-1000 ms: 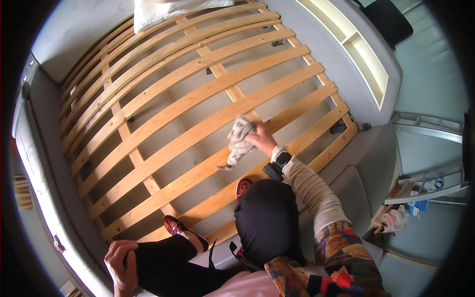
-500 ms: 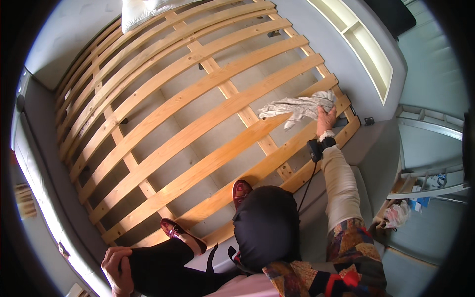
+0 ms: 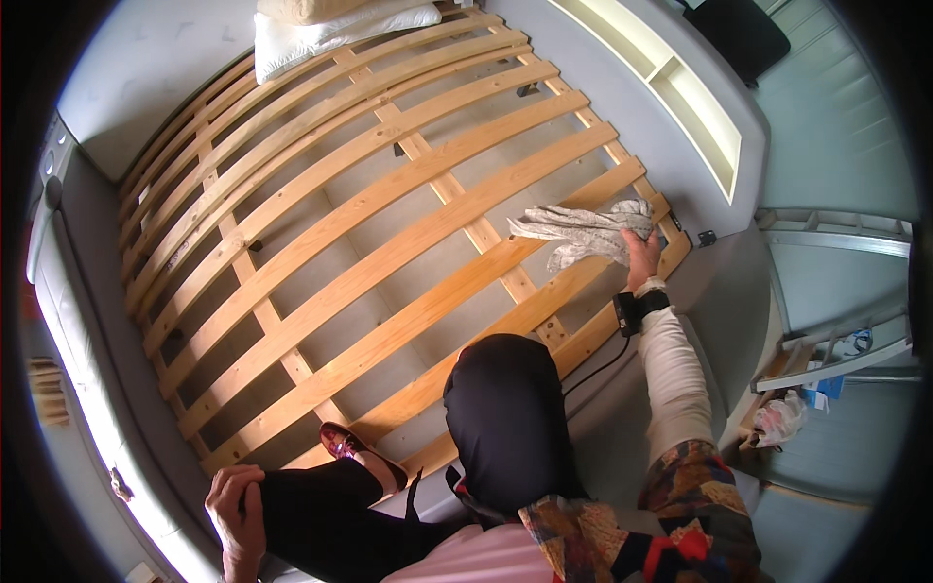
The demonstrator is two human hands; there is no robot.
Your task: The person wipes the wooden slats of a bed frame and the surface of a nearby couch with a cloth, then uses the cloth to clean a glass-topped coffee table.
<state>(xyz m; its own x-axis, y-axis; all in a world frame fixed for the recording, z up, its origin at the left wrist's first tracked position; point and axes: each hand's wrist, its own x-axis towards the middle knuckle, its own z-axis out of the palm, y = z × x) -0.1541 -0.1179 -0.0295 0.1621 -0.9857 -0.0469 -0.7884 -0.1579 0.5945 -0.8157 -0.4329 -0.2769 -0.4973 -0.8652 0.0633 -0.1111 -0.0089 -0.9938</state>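
Note:
A crumpled off-white cloth (image 3: 583,230) with grey markings lies across the wooden slats (image 3: 457,262) at the right side of the bed base. My right hand (image 3: 640,258) is closed on its right end, and the loose folds trail left over the slats. A black device with a cable is strapped to my right wrist. At the lower left, my left hand (image 3: 236,505) rests curled round my bent left knee (image 3: 306,505) in black trousers. One dark red shoe (image 3: 340,442) stands at the near edge of the slats.
White and beige pillows (image 3: 330,37) are stacked at the far end. A grey padded frame borders the slats, with a cream shelf recess (image 3: 695,121) at the right. Beyond stand a metal ladder (image 3: 826,228), a black chair (image 3: 743,39) and a plastic bag (image 3: 780,418).
My view has shifted slightly, and more of the pillows shows. The cloth is more bunched under my right hand. My right knee has moved and now hides the second shoe.

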